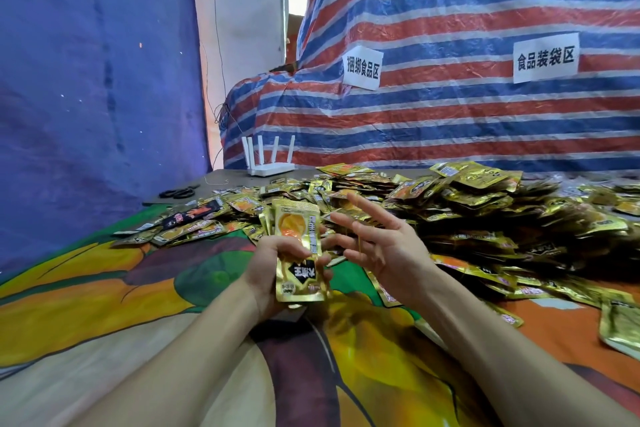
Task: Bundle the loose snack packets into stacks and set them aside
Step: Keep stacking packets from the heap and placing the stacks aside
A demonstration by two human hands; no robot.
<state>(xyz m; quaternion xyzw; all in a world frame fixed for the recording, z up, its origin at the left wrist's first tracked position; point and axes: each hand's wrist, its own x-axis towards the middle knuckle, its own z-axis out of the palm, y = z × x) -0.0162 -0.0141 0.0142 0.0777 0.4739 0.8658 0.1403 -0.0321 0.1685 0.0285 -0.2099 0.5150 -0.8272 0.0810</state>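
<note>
The big heap of loose gold snack packets [467, 215] spreads across the far and right side of the table, lying on a printed cloth [104, 288] whose near part is bare, probably left as working room and a spot for finished bundles. The left hand [266, 274] grips a small stack of packets [298, 253] round its lower half, fingers curled across the front. The stack stands upright with its edges lined up, which seems meant to keep it square for tying. The right hand [384, 246] is just beside the stack, holding nothing, palm turned inward and fingers [367, 211] spread wide. A thin pale line crosses them, perhaps a rubber band being stretched to slip over the stack, though it is too fine to be sure. Behind the table hangs a red, white and blue striped tarp [450, 114] with two paper signs [362, 68], and a blue sheet [86, 80] closes off the left. A white router [270, 163] with four antennas stands at the far edge, and black scissors [178, 191] lie well to the left. A dark packet [194, 215] sits among the gold ones, and the heap crowds close behind both hands
</note>
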